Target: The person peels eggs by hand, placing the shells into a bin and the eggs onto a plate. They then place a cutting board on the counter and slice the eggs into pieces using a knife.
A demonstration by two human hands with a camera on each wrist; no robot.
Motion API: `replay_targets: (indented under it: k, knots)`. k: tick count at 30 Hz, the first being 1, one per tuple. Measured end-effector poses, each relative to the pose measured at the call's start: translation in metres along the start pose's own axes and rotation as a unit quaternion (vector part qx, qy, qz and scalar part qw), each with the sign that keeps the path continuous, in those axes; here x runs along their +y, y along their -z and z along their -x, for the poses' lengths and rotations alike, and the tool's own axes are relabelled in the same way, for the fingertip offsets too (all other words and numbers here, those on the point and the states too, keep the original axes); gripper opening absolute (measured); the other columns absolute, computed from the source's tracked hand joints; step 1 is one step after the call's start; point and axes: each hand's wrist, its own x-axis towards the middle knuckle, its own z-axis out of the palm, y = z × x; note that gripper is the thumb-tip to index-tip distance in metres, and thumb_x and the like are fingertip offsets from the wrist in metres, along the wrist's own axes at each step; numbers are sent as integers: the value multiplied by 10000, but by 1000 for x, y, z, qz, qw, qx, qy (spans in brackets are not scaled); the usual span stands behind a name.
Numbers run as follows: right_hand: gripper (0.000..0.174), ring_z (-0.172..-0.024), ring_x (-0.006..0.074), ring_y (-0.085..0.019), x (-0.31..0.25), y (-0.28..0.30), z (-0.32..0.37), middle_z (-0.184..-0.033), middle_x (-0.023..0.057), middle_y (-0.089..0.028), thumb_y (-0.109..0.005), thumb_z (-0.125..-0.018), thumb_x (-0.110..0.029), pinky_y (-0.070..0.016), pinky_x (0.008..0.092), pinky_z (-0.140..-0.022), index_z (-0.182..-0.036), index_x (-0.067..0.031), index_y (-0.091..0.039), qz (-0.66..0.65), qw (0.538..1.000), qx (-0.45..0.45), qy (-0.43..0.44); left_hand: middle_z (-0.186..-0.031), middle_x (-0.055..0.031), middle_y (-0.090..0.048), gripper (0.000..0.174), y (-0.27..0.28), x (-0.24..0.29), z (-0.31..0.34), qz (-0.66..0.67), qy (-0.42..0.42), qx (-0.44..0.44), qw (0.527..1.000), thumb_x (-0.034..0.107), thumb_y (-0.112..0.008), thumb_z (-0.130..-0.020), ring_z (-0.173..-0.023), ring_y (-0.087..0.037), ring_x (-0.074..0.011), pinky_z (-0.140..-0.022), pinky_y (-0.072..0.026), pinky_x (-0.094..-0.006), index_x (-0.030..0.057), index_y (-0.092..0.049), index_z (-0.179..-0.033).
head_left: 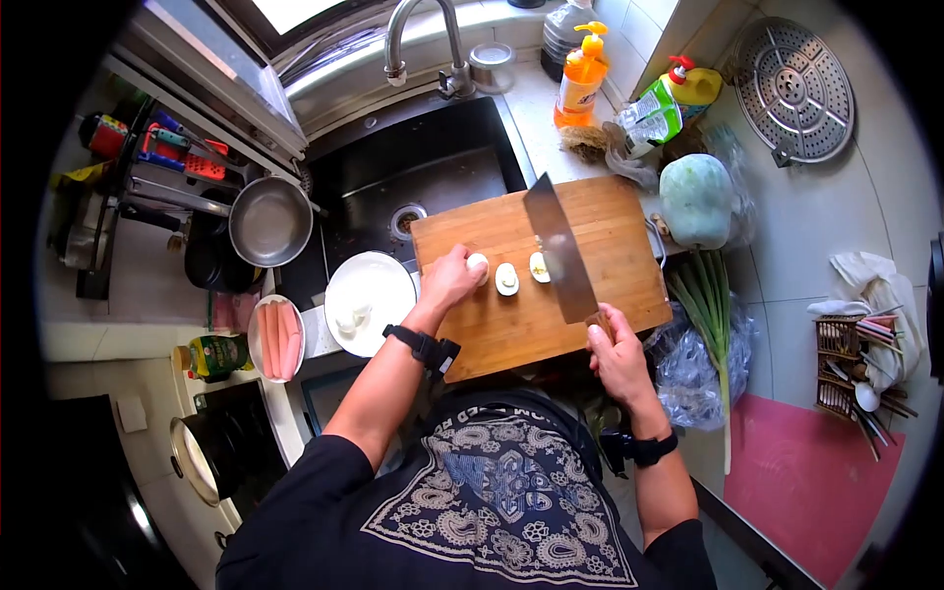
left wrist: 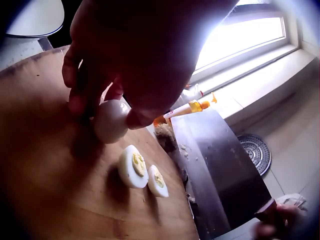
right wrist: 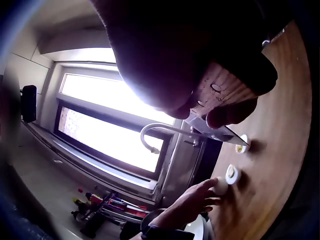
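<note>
Near the left part of a wooden cutting board (head_left: 482, 339), my left hand (head_left: 447, 280) pinches a whole peeled boiled egg (left wrist: 111, 122) between thumb and fingers. To its right two egg halves lie cut side up: the nearer half (left wrist: 131, 169) and the farther half (left wrist: 158, 182), both showing yellow yolk. My right hand (head_left: 619, 359) grips the wooden handle (right wrist: 220, 90) of a cleaver (head_left: 560, 251). Its broad blade is held over the board, just right of the farther half, with small bits stuck to it. A white plate (head_left: 369, 275) left of the board holds peeled eggs (head_left: 352, 317).
Behind the board is a black sink (head_left: 344, 157) with a faucet (head_left: 452, 79). Sausages (head_left: 278, 339) lie on a plate at left, near a frying pan (head_left: 270, 221). A winter melon (head_left: 695, 202), scallions (head_left: 706, 305) and an orange soap bottle (head_left: 580, 84) stand at right.
</note>
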Motion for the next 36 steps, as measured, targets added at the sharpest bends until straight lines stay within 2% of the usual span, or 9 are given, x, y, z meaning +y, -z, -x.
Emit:
replay_targets:
  k: [4, 11, 14, 17, 20, 23, 26, 29, 36]
  knots:
    - [403, -553, 78, -501, -11, -28, -1, -744, 8, -546, -531, -971, -177, -450, 242, -516, -1336, -25, -455, -42, 998, -46, -15, -1060, -214, -674, 415, 0, -19, 7, 62, -7, 0, 998, 353, -599, -892, -1007, -643, -331, -889, -484, -382, 9, -628, -1122]
    - [370, -567, 86, -509, -20, -65, -10, -735, 20, -556, -522, -977, -178, -447, 258, -527, -1308, -23, -466, -5, 996, -83, -21, -1029, -203, -685, 378, -9, -39, 4, 154, -6, 1, 988, 305, -589, -918, -978, -654, -320, -887, -486, -377, -5, -628, -1132]
    - [366, -568, 81, -501, -16, -72, -11, -737, 24, -550, -524, -974, -179, -444, 269, -521, -1304, -28, -470, -1, 996, -86, -18, -987, -154, -691, 379, -11, -41, 4, 131, 0, 17, 991, 297, -612, -932, -896, -659, -229, -800, -511, -328, -30, -614, -1123]
    - [373, -620, 167, -584, -14, -74, -12, -785, 87, -608, -530, -967, -188, -483, 314, -589, -1297, -25, -467, 32, 995, -91, -28, -964, -146, -692, 368, -9, -37, 8, 120, 5, 20, 993, 299, -620, -926, -883, -658, -225, -789, -510, -330, -26, -616, -1101]
    - [379, -749, 299, -654, 3, -76, -14, -863, 171, -650, -536, -958, -197, -505, 362, -697, -1288, -23, -466, 95, 992, -67, 53, -956, -152, -693, 354, -9, -36, 7, 133, 11, 23, 991, 298, -629, -919, -878, -660, -240, -794, -508, -339, -20, -619, -1075]
    - [376, -901, 417, -643, -6, -77, -11, -946, 241, -651, -532, -957, -213, -499, 406, -786, -1279, -31, -467, 104, 991, -73, 34, -969, -166, -692, 346, -8, -34, 9, 109, -1, 29, 994, 295, -635, -915, -895, -662, -268, -806, -506, -351, -16, -619, -1065]
    - [365, -931, 454, -620, -6, -80, -9, -964, 269, -644, -524, -958, -222, -496, 453, -789, -1272, -47, -461, 167, 982, -68, 60, -1012, -210, -679, 353, -7, -32, 10, 109, -3, 16, 994, 318, -597, -918, -973, -643, -361, -859, -488, -408, 0, -608, -1071]
    - [366, -955, 489, -588, -3, -86, -11, -994, 298, -630, -515, -958, -230, -483, 500, -795, -1272, -58, -439, 184, 978, -77, 56, -1011, -227, -671, 338, -7, -32, 9, 101, -4, 21, 995, 309, -584, -925, -976, -631, -389, -855, -482, -431, 1, -604, -1064]
    - [373, -862, 516, -589, 18, -96, -20, -897, 335, -619, -510, -957, -237, -472, 552, -754, -1272, -68, -403, 249, 962, -94, 55, -1007, -243, -667, 344, -10, -32, 8, 80, -4, 26, 996, 303, -568, -938, -982, -625, -401, -857, -477, -443, -12, -593, -1074]
